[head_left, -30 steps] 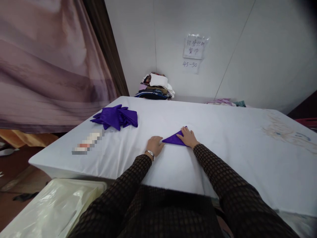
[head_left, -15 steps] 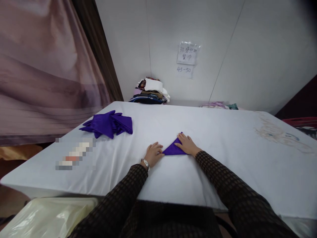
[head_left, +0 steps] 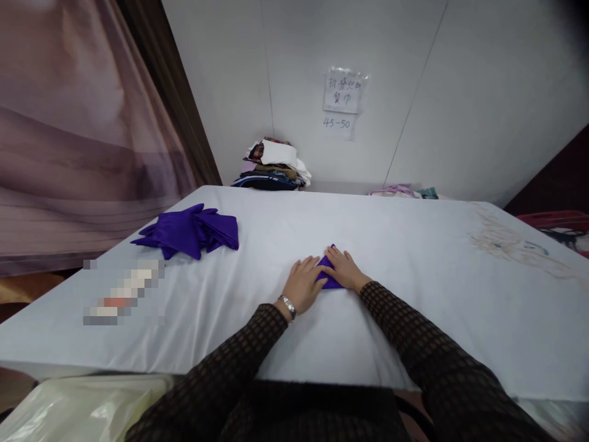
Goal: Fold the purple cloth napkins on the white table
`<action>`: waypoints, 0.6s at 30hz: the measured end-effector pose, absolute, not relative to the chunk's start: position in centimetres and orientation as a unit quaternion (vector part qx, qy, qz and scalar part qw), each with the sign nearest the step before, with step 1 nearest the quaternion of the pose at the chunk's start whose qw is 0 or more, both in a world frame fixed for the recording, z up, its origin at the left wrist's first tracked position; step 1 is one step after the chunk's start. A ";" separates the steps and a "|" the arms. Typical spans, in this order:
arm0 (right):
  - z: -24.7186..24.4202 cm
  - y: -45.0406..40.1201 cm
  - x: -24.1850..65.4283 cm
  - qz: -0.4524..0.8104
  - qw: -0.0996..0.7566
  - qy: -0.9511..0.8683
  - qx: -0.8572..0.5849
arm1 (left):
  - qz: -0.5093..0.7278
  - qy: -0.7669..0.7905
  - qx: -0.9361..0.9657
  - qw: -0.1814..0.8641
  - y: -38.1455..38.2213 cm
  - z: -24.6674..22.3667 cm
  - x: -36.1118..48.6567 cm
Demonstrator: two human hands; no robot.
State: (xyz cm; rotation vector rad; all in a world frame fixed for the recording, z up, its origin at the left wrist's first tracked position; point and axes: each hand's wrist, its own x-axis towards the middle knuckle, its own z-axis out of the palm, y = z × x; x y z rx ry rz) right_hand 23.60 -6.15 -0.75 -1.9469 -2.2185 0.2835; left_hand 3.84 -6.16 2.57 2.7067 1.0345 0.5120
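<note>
A purple cloth napkin [head_left: 331, 283], folded into a triangle, lies on the white tablecloth in front of me. My right hand [head_left: 346, 268] rests flat on its right side, fingers stretched toward the top corner. Over the left part of the napkin lies my left hand [head_left: 301, 286], palm down with the fingers extended, its thumb near the right hand's thumb. Both hands are open, and much of the napkin is covered by them. A silver watch or bracelet [head_left: 288, 307] circles my left wrist.
A loose heap of purple napkins [head_left: 184, 232] sits at the left of the white-covered table [head_left: 414, 245]. Stacked folded clothes [head_left: 273, 166] stand behind the far edge. A blurred-out item [head_left: 124, 293] lies front left; a plastic-covered bin [head_left: 87, 405] is below.
My left hand has moved right, from the triangle's left tip onto the napkin beside my right hand. The right hand stays about where it was. The view has shifted slightly.
</note>
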 end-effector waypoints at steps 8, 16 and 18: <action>-0.8 -5.9 23.7 0.089 0.094 -0.739 -0.661 | 0.052 0.374 0.920 0.103 -5.8 -0.5 6.9; -1.0 -5.4 23.7 0.101 0.094 -0.724 -0.676 | 0.038 0.378 0.921 0.091 -5.8 -0.5 7.0; -1.0 -5.1 23.7 0.103 0.092 -0.719 -0.681 | 0.035 0.382 0.919 0.093 -5.9 -0.3 7.0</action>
